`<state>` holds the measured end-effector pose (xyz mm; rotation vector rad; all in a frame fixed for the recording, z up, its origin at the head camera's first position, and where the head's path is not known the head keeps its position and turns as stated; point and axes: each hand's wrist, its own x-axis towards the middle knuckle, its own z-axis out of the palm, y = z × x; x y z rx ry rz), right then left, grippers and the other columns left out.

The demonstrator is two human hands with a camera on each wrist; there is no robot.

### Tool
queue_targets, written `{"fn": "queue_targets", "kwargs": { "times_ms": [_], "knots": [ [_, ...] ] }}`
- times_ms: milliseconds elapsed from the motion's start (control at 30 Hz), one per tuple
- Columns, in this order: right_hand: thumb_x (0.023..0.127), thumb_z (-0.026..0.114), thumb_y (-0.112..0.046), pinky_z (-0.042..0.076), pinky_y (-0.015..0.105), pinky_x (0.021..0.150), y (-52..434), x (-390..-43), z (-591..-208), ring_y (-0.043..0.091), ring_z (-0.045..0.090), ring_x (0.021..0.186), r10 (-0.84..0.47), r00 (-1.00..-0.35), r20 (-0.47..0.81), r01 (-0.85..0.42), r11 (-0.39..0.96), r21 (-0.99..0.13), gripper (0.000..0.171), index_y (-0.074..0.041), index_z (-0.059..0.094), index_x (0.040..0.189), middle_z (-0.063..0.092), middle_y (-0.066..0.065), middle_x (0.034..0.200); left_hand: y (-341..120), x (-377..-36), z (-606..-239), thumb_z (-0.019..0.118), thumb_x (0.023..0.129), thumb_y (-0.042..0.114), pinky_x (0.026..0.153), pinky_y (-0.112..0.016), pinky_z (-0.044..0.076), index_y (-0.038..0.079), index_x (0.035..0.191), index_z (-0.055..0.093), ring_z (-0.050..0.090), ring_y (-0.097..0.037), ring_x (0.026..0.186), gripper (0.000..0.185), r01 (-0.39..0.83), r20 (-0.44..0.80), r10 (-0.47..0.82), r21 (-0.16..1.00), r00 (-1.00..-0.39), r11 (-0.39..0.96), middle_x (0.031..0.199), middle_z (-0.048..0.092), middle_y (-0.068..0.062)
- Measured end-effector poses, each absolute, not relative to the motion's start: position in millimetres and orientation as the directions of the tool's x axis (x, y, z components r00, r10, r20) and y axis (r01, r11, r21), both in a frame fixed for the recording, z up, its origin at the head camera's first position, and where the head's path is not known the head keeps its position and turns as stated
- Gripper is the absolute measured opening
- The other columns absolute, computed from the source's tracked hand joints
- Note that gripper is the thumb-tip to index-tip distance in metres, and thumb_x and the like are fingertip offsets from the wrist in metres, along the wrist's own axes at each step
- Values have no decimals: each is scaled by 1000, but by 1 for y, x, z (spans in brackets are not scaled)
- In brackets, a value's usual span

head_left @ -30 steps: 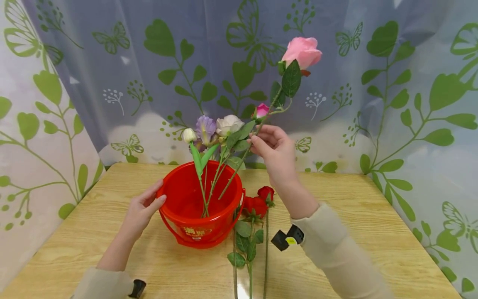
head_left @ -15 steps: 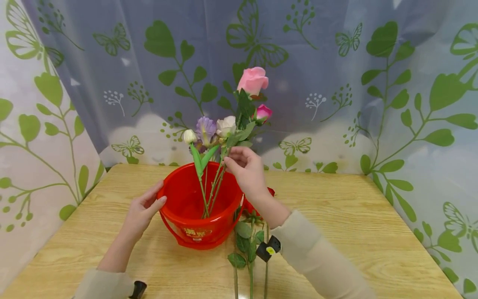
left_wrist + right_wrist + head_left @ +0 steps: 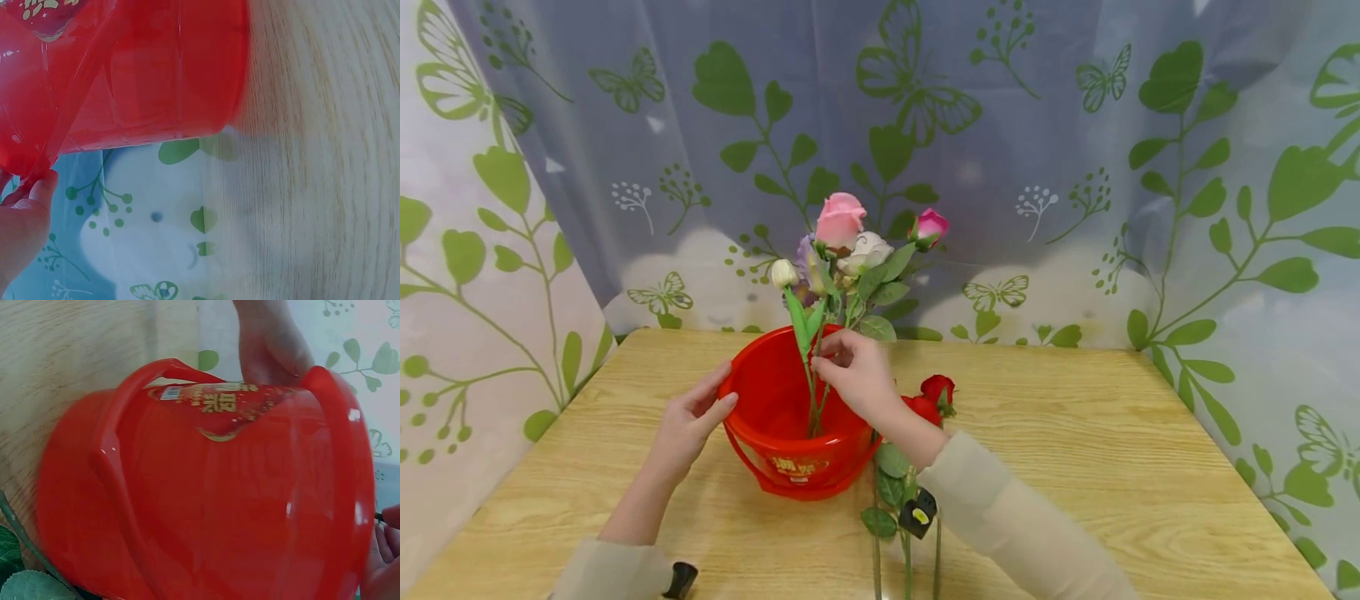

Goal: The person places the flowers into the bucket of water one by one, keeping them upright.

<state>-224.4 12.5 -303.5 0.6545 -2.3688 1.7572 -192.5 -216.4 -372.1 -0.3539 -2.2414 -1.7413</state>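
Pinching the pink rose (image 3: 840, 221) low on its stem, the right hand (image 3: 853, 375) holds it over the mouth of the red bucket (image 3: 775, 433), fingers curled round the stem just above the rim. Stem foot is down inside the bucket; the bloom sits up top among the other flowers (image 3: 857, 258).

Left hand (image 3: 688, 425) rests flat against the bucket's outer wall on its left side, fingers straight, gripping nothing; the left wrist view shows fingertips touching the rim edge.

Rose long axis runs near vertical, head pointing up and tilted slightly away toward the curtain (image 3: 1075, 125), foot pointing into the bucket bottom.

Risks, as I judge them:
- Bucket looks light and the bunch is tall, so a sideways pull on the stem could tip it; the flat left hand only braces one side.
- Stems stand loose in a wide bucket, so a released rose may flop to the rim.
- Leaves could snag the neighbouring stems and drag them out of place.

Red roses (image 3: 928, 400) lie on the table (image 3: 1112, 467) just right of the bucket, under the right forearm; a sleeve sweep could knock them.
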Motion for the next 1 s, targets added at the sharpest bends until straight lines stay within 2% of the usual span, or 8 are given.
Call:
{"fn": "queue_targets", "kwargs": {
  "times_ms": [300,633,1000],
  "knots": [
    [80,65,-7,49,21,62,2,-225,-307,15,58,74,-332,-894,301,-411,339,-846,10,-5,62,89,62,3,85,-217,-194,-374,54,88,7,82,-12,40,-7,130,37,42,2,109,48,376,380,30,897,-924,231,132,37,-22],
    [80,64,-5,48,21,61,-6,-230,-309,14,57,76,-373,-900,223,-373,397,-839,11,-5,61,91,62,2,82,-217,-194,-374,54,88,6,83,-12,39,-9,129,37,42,4,107,47,384,387,28,897,-921,218,132,36,-24],
    [79,65,-5,48,20,60,-11,-237,-313,13,57,76,-362,-916,174,-336,452,-826,12,-5,61,90,61,2,81,-218,-194,-375,54,88,10,83,-12,39,-5,132,36,40,-8,115,49,359,360,40,903,-932,236,134,36,-20]
  ]
}}
